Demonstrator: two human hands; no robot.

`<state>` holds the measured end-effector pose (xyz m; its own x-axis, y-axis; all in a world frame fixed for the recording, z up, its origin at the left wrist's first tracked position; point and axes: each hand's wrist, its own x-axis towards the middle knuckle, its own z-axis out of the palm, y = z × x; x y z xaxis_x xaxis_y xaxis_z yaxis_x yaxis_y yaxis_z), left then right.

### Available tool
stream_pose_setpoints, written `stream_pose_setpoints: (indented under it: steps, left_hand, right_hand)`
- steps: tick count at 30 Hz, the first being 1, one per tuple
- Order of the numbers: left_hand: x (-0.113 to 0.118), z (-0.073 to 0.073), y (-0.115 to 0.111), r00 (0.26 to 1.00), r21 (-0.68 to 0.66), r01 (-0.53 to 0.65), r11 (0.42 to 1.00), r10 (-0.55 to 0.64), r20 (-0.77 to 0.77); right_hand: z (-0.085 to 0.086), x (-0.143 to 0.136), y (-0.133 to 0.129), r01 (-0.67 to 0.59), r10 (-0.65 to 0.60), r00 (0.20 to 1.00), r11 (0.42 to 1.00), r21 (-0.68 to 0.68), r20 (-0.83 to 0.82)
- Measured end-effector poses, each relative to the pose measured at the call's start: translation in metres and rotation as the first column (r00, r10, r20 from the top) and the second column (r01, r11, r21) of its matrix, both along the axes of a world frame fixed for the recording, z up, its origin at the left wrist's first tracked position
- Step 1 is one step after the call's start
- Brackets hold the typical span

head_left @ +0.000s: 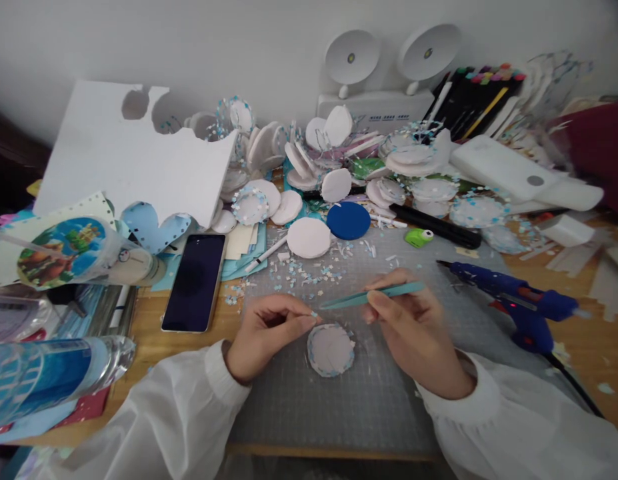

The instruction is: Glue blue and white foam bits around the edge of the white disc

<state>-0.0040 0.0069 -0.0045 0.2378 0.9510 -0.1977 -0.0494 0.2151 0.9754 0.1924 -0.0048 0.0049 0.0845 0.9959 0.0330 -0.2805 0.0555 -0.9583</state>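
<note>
Teal tweezers (371, 295) are gripped in my right hand (413, 327), their tips pointing left toward my other fingertips. My left hand (273, 330) is closed in a pinch, with a tiny pale blue paper piece (315, 314) at the fingertips. Just below the tweezer tips, a round white disc (331, 350) edged with small blue and white pieces lies on the grey cutting mat (339, 417). Loose paper bits (309, 277) are scattered beyond my hands. Whether the tweezers touch the paper piece I cannot tell.
A blue glue gun (519, 297) lies right, its cord trailing forward. At left are a phone (195, 283), a lidded cup (89, 250) and a water bottle (53, 377). White foam discs (309, 238), a blue disc (348, 221) and a green punch (419, 237) lie behind.
</note>
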Motion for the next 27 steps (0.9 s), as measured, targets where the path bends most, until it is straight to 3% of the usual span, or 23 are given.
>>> stream_pose_setpoints:
  steps: [10,18,23,27]
  left_hand:
    - [0.0,0.005,0.0,0.995,0.026,0.084,0.996,-0.082,-0.049]
    - [0.001,0.005,0.001,0.995,0.034,0.073,0.997,-0.071,-0.07]
    - [0.0,0.002,0.002,0.998,0.014,0.062,0.998,-0.062,-0.01]
    - [0.0,0.002,0.004,0.99,-0.074,0.036,0.997,-0.026,0.141]
  right_hand:
    - [-0.007,0.003,-0.003,-0.083,0.083,0.996,0.997,0.0,0.039]
    - [0.0,0.003,-0.001,-0.091,0.091,0.996,0.996,-0.019,0.022]
    - [0.005,0.003,0.003,-0.004,0.004,1.0,1.0,-0.021,-0.015]
    - [0.004,0.007,0.005,0.116,-0.135,0.983,0.982,0.15,0.125]
